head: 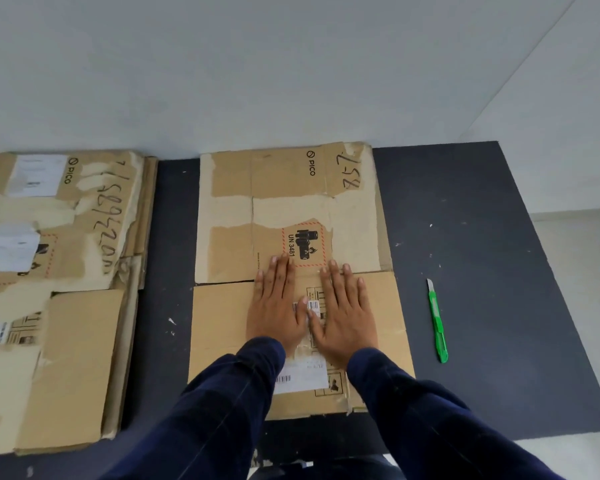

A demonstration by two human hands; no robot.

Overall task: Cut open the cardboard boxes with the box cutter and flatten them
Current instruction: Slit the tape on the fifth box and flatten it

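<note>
Left hand (276, 306) & right hand (343, 315) lie flat, fingers straight, pressing the flattened PICO box (229, 251). Cardboard's prob light, stiff but springy at creases, so push near the fold

A dark blue-grey mat (482, 237) is laid flat on a pale floor (575, 258), and its far edge is set against a plain white wall (257, 64). Small white specks (171, 321) are scattered over the mat, mostly near its middle and right side.
</note>
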